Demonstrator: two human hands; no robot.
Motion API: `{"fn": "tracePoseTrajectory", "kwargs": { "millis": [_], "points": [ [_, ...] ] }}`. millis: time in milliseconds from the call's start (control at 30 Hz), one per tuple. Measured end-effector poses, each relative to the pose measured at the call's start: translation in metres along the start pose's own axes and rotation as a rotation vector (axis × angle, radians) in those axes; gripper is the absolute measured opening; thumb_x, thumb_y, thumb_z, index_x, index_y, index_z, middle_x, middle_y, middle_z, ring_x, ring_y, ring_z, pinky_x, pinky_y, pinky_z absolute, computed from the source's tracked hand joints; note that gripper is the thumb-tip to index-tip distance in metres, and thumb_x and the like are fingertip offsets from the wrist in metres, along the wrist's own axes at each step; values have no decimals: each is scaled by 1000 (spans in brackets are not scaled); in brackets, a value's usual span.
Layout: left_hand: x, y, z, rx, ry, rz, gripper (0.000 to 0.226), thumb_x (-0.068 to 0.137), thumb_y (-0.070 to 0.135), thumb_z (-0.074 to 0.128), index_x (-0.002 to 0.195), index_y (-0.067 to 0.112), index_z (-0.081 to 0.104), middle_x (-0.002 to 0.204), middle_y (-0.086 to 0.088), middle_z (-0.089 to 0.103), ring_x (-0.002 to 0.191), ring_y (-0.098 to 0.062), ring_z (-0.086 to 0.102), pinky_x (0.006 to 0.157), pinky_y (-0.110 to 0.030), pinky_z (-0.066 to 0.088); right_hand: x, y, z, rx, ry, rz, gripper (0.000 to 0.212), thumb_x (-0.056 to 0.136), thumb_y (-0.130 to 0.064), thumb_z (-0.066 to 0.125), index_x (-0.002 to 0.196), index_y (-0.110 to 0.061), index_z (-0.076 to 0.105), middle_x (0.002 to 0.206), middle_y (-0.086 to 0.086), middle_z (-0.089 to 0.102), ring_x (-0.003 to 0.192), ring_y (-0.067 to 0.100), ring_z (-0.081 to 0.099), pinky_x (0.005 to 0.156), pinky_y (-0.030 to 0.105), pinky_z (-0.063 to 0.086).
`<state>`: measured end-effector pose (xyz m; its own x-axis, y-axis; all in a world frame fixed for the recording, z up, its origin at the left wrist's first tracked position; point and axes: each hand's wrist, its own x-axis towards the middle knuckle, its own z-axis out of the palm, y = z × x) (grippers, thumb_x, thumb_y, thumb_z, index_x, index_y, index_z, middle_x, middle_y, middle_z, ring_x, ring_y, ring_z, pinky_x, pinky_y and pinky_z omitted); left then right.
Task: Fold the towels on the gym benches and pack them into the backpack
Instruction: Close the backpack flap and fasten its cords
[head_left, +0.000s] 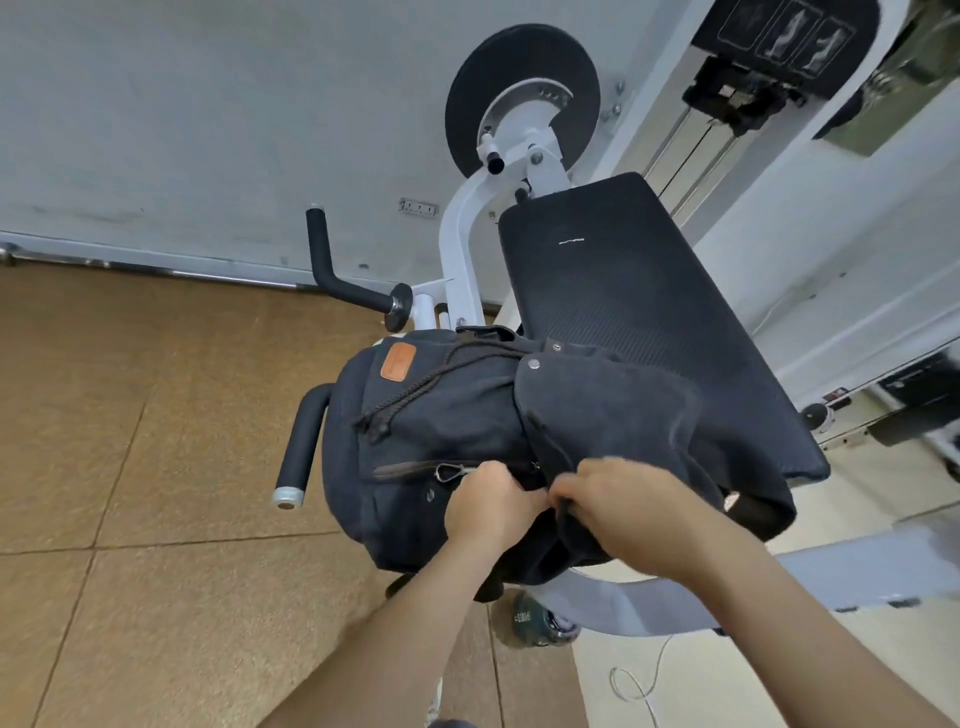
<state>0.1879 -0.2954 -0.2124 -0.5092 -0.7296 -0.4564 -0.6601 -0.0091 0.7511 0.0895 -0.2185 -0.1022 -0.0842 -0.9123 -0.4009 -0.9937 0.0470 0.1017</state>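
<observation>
At the near end of the bench pad (623, 291), your left hand (488, 506) and right hand (623, 512) are pinching the backpack (431, 415) fabric, fingers curled.

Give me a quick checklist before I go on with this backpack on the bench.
1. Backpack resting on the bench pad: ok.
2. Left hand gripping backpack fabric: ok.
3. Right hand gripping backpack fabric: ok.
4. Flap unsnapped: ok.
5. Folded towel in view: not ok, none visible.
6. Room inside: cannot tell, the hands hide the opening.
</observation>
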Motion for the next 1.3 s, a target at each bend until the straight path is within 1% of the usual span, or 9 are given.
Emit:
{"fn": "tracePoseTrajectory", "kwargs": {
  "millis": [67,167,233,367,467,667,967,1167,1300],
  "points": [
    [3,0,1,-37,-1,-70,40,72,55,65,62,17,60,72,-4,67,77,-30,65,59,-30,43,9,1,22,-7,-80,-64,19,100,-31,42,117,-37,48,99,-4,45,93,20,51,75,33,46],
    [-3,-10,4,-15,134,-55,37,78,54,65,60,22,65,68,2,67,71,-21,64,60,-28,43,20,6,39,80,-2,-63,21,98,-40,43,114,-37,57,95,-6,41,95,17,48,72,31,44],
    [-12,-12,14,-156,166,-65,28,79,50,68,69,24,73,62,6,67,65,-13,63,58,-26,45,25,15,43,156,65,-37,23,96,-44,48,111,-37,63,92,-6,45,94,14,52,70,28,41],
    [-15,-4,26,-727,8,-277,34,86,33,71,62,11,63,44,3,43,36,-10,35,37,-18,28,27,28,59,173,238,-58,14,85,-41,63,86,-31,73,74,-8,42,74,19,60,52,30,41],
    [-10,5,21,-783,-88,-281,36,91,27,67,60,16,53,48,2,35,34,-7,24,34,-17,17,25,33,66,144,325,-52,11,70,-35,76,66,-27,70,63,-7,43,58,17,56,37,27,37],
    [-19,-6,15,-1028,2,-157,23,91,20,66,70,10,64,52,3,37,45,-8,23,44,-21,15,24,39,60,178,543,-92,27,81,-36,53,61,-25,67,62,-7,34,55,19,49,47,29,36],
    [-32,-6,24,-830,205,-34,14,92,10,63,84,5,72,54,4,51,50,-5,46,50,-18,40,22,29,67,240,624,-124,31,89,-35,46,76,-22,72,65,-3,44,59,19,45,56,32,35],
    [-31,-11,22,-692,256,42,26,89,5,66,73,26,69,54,17,59,50,0,53,56,-15,46,18,24,67,279,607,-57,27,86,-36,48,79,-24,72,66,-5,46,60,19,49,57,33,40],
    [-33,-15,21,-547,297,158,33,89,5,67,70,32,66,61,16,56,56,0,51,59,-13,42,19,25,67,398,533,-17,11,81,-32,61,79,-27,71,68,-7,47,61,13,46,55,34,46]
  ]
}}
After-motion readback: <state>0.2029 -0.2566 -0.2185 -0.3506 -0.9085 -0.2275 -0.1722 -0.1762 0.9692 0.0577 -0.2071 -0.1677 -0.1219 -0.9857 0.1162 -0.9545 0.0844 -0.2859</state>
